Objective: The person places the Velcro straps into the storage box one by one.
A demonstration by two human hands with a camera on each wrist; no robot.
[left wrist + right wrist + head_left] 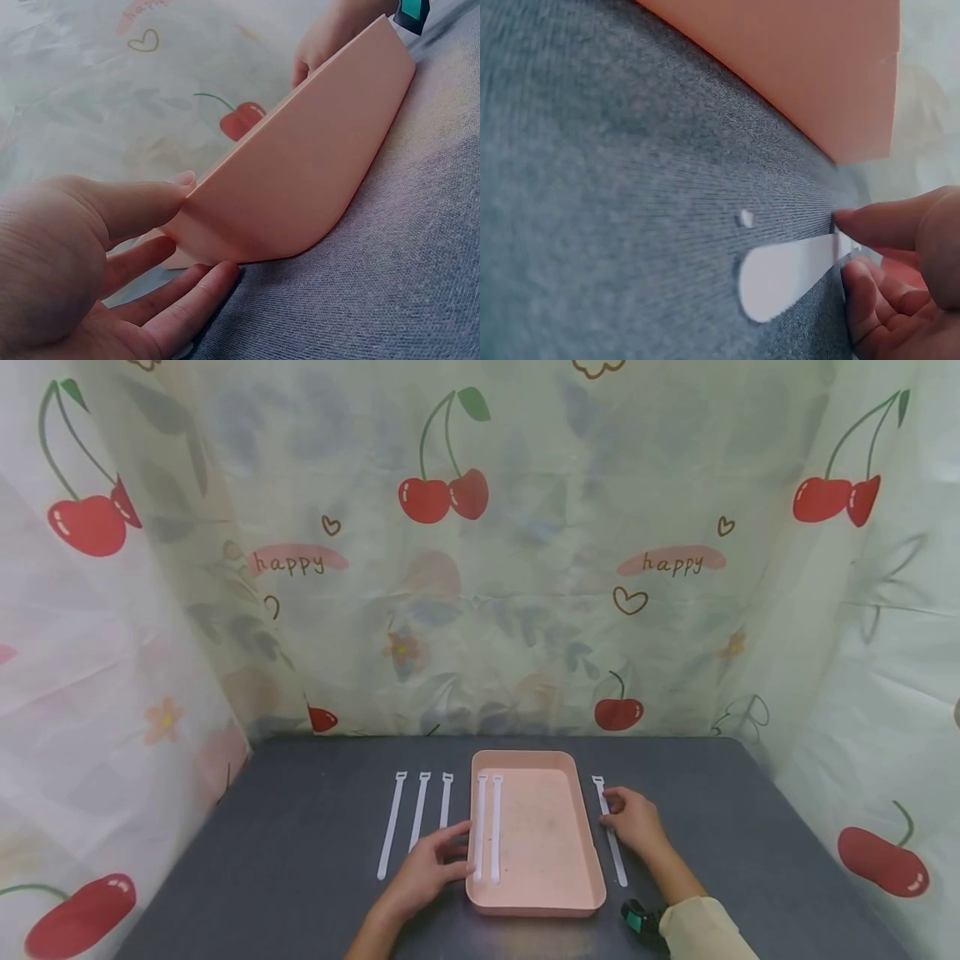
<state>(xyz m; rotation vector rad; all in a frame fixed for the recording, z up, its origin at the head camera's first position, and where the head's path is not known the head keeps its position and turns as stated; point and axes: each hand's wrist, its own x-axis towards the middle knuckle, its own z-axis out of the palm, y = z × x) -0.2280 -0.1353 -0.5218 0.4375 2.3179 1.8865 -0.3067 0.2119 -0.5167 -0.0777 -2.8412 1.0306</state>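
A: What is the left hand (423, 872) up to?

B: It lies against the left side of the pink tray (547, 835), fingers fairly straight, touching the wall with thumb and fingertips rather than gripping it

A: And the right hand (636, 822)?

B: That one pinches a white strap (617, 860) between thumb and fingers, just right of the tray, on the dark table (300, 827)

A: Where are the other straps?

B: Two white straps (496, 843) lie side by side inside the tray, along its left wall. Three more straps (389, 835) lie left of it, two of them partly hidden by the left hand

A: Any writing?

B: Yes, the curtain (525, 602) behind the tray reads "happy" twice, on pink patches: one lettering (288, 562) to the tray's left, another lettering (672, 562) to its right, with outlined hearts near both
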